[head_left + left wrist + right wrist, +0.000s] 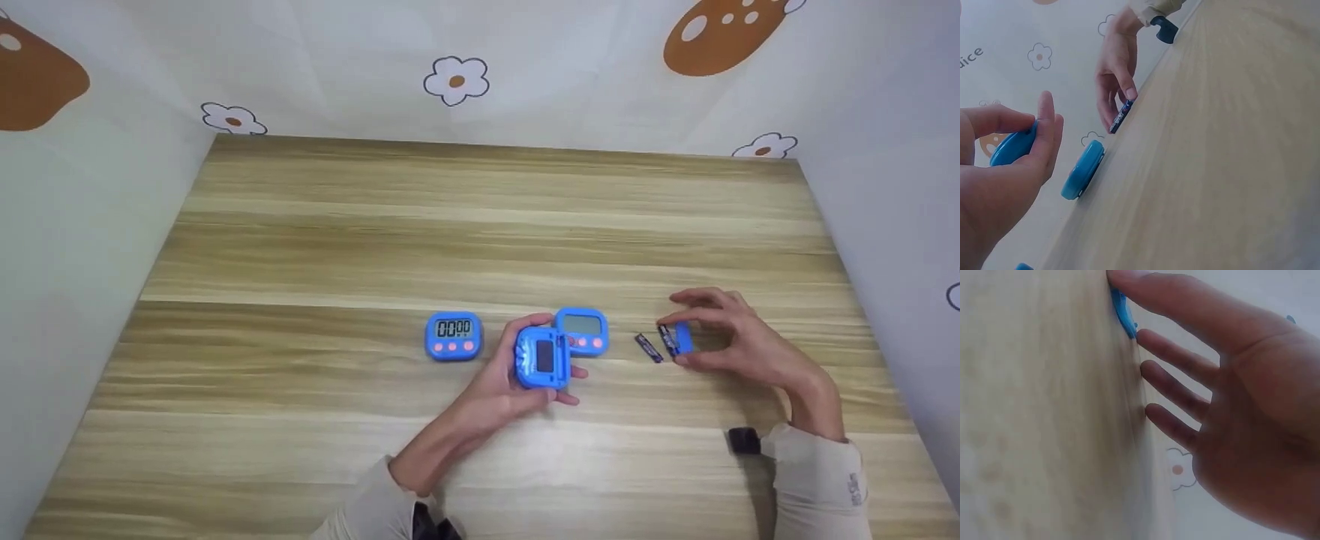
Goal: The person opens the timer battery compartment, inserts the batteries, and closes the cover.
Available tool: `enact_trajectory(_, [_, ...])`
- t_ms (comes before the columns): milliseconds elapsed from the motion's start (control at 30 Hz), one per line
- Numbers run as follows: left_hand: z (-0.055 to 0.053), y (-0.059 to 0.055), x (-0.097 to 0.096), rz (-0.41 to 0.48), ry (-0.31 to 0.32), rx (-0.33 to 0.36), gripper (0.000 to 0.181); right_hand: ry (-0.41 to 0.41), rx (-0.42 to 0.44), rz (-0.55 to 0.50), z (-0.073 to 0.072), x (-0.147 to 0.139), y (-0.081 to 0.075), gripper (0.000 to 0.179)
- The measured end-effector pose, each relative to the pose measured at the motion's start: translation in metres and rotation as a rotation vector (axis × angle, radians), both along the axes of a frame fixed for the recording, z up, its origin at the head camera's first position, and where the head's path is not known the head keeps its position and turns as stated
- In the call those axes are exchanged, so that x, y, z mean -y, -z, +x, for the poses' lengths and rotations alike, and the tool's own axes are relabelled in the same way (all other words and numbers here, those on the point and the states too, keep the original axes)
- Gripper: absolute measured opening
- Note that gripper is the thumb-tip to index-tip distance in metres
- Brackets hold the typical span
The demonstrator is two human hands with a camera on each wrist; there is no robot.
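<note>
My left hand (504,382) grips a blue digital timer (543,358), its back turned up and its battery slot uncovered. In the left wrist view only this timer's edge (1016,147) shows between thumb and fingers. My right hand (739,341) pinches a dark AAA-size battery (667,340) by its ends, low at the tabletop; the left wrist view shows the same battery (1121,116). A second battery (649,348) lies just left of it. Beside the pinched battery is a small blue cover (683,337), partly between the right hand's thumb and fingers.
A blue timer with a blank display (583,324) lies face up, partly behind the held timer. Another timer (454,336), reading 00 00, lies to the left. The wood-grain table (480,240) meets flower-patterned walls (360,67) at the back and sides.
</note>
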State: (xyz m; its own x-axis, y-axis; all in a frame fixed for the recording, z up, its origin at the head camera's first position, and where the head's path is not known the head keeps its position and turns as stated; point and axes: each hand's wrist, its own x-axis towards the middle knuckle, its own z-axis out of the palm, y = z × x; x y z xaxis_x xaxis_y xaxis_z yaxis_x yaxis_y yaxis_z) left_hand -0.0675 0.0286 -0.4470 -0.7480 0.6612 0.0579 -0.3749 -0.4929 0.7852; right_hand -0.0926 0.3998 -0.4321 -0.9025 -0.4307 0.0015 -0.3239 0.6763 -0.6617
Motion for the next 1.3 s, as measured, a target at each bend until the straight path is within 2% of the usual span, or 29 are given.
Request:
enact_trajectory(100, [0.0,0.0,0.001,-0.003,-0.011,-0.002,0.086,0.071,-0.057,-0.038,0.0,0.009,-0.003,0.047])
enact_trajectory(200, [0.0,-0.001,0.002,0.0,-0.025,-0.002,0.085,0.117,-0.137,-0.155,0.005,0.033,-0.01,0.052])
enact_trajectory(300, [0.001,0.0,0.002,0.007,-0.037,0.002,0.085,0.043,-0.196,-0.235,0.015,0.072,-0.015,0.058])
enact_trajectory(433, [0.003,0.001,0.001,0.021,-0.057,-0.011,0.083,-0.098,-0.25,-0.232,0.028,0.121,-0.016,0.058])
enact_trajectory(533, [0.004,0.001,-0.002,0.037,-0.056,-0.023,0.081,-0.108,-0.319,-0.217,0.033,0.137,-0.015,0.056])
enact_trajectory(667, [0.004,0.001,-0.004,0.051,-0.04,-0.022,0.078,-0.112,-0.388,-0.192,0.034,0.143,-0.015,0.056])
enact_trajectory(767, [0.004,0.003,-0.005,0.05,-0.049,-0.035,0.075,-0.113,-0.383,-0.199,0.035,0.144,-0.015,0.056])
enact_trajectory(1000, [0.004,0.005,-0.006,0.05,-0.078,-0.09,0.067,-0.035,-0.328,-0.241,0.037,0.149,-0.015,0.054])
enact_trajectory(1300, [0.003,0.006,-0.003,-0.039,-0.152,-0.097,0.062,-0.018,-0.332,-0.291,0.037,0.161,-0.008,0.05])
